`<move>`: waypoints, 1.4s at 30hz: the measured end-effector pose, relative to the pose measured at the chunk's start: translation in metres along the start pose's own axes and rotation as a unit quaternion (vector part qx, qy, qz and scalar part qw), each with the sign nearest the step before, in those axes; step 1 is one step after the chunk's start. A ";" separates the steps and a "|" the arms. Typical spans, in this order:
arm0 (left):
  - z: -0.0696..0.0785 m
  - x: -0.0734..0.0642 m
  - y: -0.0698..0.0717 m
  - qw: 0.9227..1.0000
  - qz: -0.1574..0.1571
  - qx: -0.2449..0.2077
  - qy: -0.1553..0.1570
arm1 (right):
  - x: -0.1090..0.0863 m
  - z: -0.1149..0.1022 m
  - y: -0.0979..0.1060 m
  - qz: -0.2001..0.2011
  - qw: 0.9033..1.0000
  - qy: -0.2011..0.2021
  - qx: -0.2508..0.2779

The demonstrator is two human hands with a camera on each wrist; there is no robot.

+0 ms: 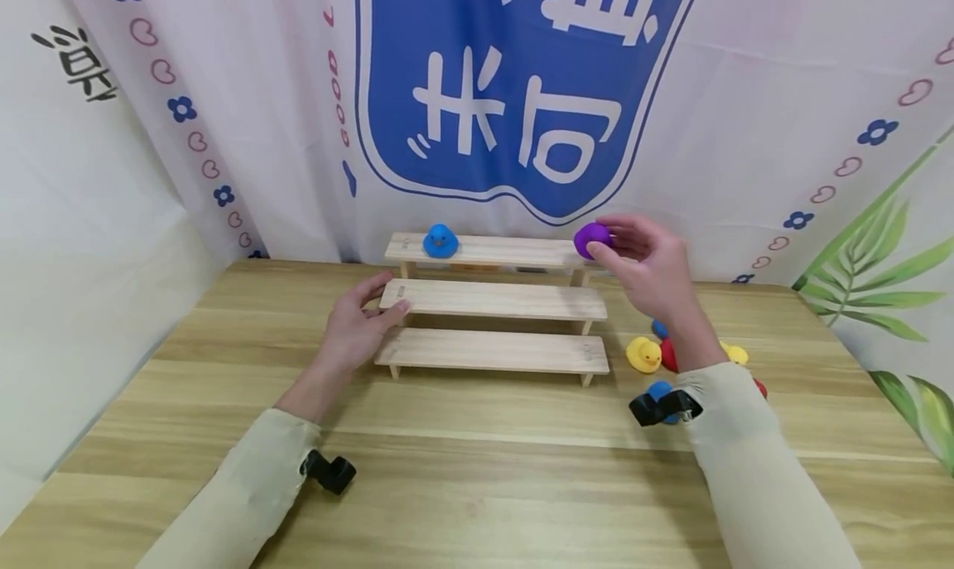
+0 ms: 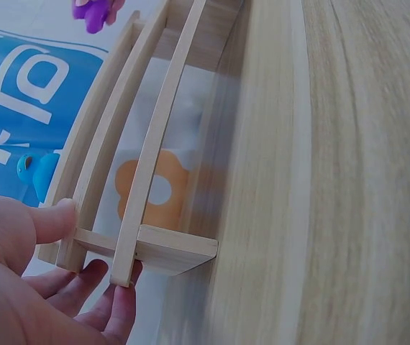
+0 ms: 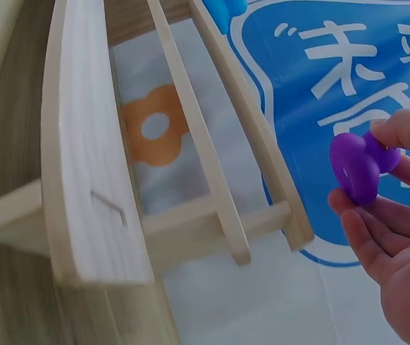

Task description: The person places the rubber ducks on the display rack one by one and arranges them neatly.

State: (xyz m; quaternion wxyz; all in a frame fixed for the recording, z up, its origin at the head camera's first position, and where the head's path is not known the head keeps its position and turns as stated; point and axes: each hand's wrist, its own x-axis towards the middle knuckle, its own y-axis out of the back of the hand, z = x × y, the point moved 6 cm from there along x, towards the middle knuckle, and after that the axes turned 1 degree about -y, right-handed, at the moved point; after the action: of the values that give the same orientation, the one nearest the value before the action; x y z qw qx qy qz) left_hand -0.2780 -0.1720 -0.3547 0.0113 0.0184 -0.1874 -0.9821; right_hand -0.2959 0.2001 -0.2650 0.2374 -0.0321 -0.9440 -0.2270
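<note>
1. Background: white printed cloth backdrop (image 1: 745,138) with a blue shield print (image 1: 514,167) bearing white characters. Surface: light wood-grain tabletop (image 1: 477,486).
2. Three-tier pale wooden step shelf (image 1: 492,299) stands on the tabletop near the cloth. Orange flower print (image 2: 126,187) shows through its gaps in both wrist views.
3. Blue rubber duck (image 1: 440,243) sits on the top tier, toward the left end.
4. Left hand (image 1: 356,322): grips the shelf's left end, thumb on top of the middle tier, fingers curled around the end.
5. Right hand (image 1: 650,262): thumb and fingers pinch a purple rubber duck (image 1: 589,242). Duck is in the air near the top tier's right end, apart from the wood in the right wrist view.
6. Right of the shelf, on the tabletop: yellow rubber duck (image 1: 643,355), red piece (image 1: 668,356) just beside it, more blue, yellow and red pieces around. Right forearm blocks part of that group; they look like ducks too, can't confirm count.
7. Beige sleeves (image 1: 753,461), one black wrist camera (image 1: 331,473) at each cuff.
</note>
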 end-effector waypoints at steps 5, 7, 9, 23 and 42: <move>-0.003 -0.001 0.002 1.000 0.001 0.001 0.002 | 0.006 -0.005 -0.015 -0.024 0.999 -0.017 0.015; -0.003 -0.001 0.002 1.000 0.002 0.001 0.000 | 0.009 -0.007 -0.020 -0.031 0.999 -0.023 0.015; -0.002 -0.002 0.003 1.000 0.002 0.003 -0.002 | 0.012 -0.008 -0.026 -0.039 0.999 -0.023 0.013; -0.002 -0.001 0.003 1.000 0.001 -0.005 -0.001 | 0.023 -0.015 -0.061 -0.072 0.996 -0.040 0.021; 0.000 0.001 -0.001 1.000 -0.003 -0.010 -0.001 | 0.029 -0.017 -0.084 -0.092 0.994 -0.050 0.044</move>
State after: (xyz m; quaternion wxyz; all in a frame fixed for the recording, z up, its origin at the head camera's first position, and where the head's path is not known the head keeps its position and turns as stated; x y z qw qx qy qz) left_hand -0.2785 -0.1714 -0.3553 0.0085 0.0173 -0.1778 -0.9839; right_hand -0.3280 0.1160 -0.2734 0.1693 0.0542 -0.9626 -0.2044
